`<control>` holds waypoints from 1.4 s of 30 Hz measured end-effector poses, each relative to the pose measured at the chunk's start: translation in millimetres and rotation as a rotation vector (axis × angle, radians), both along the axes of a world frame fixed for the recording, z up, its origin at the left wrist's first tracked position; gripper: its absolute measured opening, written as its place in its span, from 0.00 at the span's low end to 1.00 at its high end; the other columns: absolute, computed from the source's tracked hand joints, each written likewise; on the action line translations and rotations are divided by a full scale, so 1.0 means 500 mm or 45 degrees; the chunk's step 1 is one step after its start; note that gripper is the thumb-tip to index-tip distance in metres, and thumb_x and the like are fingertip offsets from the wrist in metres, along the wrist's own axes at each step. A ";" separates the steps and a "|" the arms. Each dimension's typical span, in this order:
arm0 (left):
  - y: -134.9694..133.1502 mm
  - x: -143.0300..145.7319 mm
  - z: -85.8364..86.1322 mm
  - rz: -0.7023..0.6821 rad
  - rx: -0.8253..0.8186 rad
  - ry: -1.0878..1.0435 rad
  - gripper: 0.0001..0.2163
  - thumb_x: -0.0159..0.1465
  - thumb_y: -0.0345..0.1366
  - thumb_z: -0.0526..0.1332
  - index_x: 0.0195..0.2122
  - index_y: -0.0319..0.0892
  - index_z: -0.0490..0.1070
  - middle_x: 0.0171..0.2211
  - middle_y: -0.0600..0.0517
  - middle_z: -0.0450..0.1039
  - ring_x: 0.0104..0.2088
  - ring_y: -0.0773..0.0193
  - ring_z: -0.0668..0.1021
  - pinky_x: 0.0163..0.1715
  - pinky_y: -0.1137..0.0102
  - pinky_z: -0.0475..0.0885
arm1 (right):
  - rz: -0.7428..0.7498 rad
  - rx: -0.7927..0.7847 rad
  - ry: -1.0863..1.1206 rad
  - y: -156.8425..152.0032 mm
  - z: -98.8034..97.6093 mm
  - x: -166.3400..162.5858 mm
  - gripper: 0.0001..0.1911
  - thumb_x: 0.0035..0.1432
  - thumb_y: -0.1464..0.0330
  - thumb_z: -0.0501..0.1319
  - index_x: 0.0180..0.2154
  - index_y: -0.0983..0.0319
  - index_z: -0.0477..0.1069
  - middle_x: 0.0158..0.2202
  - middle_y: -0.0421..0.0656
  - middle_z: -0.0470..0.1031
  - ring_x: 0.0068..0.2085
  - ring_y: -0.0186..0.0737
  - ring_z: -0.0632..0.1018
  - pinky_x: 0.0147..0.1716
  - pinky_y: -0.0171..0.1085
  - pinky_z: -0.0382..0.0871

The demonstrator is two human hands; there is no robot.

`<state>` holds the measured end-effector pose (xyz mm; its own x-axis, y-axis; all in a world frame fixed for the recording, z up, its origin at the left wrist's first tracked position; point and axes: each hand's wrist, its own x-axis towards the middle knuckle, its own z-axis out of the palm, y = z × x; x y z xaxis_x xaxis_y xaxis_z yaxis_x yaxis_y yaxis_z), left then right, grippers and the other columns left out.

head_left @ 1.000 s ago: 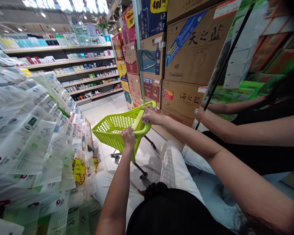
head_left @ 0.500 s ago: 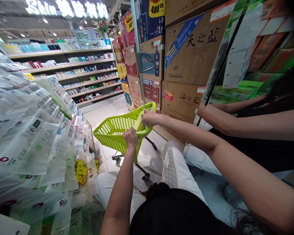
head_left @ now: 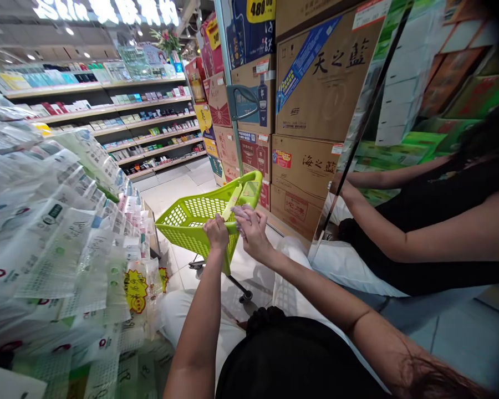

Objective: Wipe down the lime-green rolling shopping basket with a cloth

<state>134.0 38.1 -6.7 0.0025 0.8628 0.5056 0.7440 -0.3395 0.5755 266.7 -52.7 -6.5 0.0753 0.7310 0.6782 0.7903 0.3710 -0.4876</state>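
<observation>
Lime-green, hole-patterned plastic on dark casters: a shopping cart point(head_left: 191, 237), just ahead of the body on pale floor tiles point(head_left: 183, 189). Points leftward with a tapering front, lengthwise across the view. At the handle point(head_left: 256, 188): left hand point(head_left: 217, 233) with fingers clamped on it; right hand point(head_left: 255, 231) with fingers closed on a crumpled pale cloth point(head_left: 240, 213). Beyond: bagged packets point(head_left: 62, 249) leftward, stacked cartons point(head_left: 305, 124) rightward, filled shelves point(head_left: 145, 103) behind.

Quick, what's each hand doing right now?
Left hand: closed on the edge of the green cart.
Right hand: closed around a crumpled, pale cloth-like piece; exactly what it is cannot be told.
</observation>
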 end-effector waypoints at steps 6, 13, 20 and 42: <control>0.010 -0.009 0.004 -0.066 -0.052 -0.007 0.26 0.74 0.39 0.42 0.22 0.45 0.70 0.29 0.44 0.79 0.40 0.53 0.79 0.54 0.55 0.66 | -0.113 0.006 0.451 0.090 -0.024 0.054 0.30 0.60 0.76 0.56 0.62 0.56 0.70 0.66 0.52 0.63 0.69 0.58 0.60 0.65 0.61 0.55; 0.015 -0.008 0.000 -0.037 -0.034 -0.010 0.28 0.74 0.41 0.40 0.22 0.45 0.71 0.29 0.43 0.79 0.39 0.52 0.79 0.54 0.53 0.65 | -0.092 0.072 0.969 0.115 -0.050 0.043 0.25 0.62 0.70 0.55 0.60 0.56 0.72 0.61 0.50 0.67 0.62 0.44 0.72 0.65 0.45 0.65; 0.008 -0.015 0.005 -0.036 -0.056 0.029 0.27 0.74 0.40 0.41 0.21 0.46 0.69 0.27 0.44 0.77 0.38 0.52 0.79 0.54 0.54 0.66 | -0.130 0.169 1.152 0.114 -0.066 0.002 0.23 0.67 0.65 0.51 0.60 0.59 0.70 0.58 0.51 0.71 0.62 0.42 0.72 0.63 0.45 0.67; -0.013 -0.028 -0.028 -0.216 -0.056 0.221 0.19 0.75 0.47 0.46 0.49 0.47 0.74 0.52 0.43 0.77 0.55 0.51 0.74 0.57 0.57 0.63 | -0.216 0.137 1.230 0.113 -0.064 0.039 0.33 0.54 0.57 0.69 0.59 0.59 0.67 0.56 0.50 0.69 0.56 0.46 0.74 0.60 0.46 0.69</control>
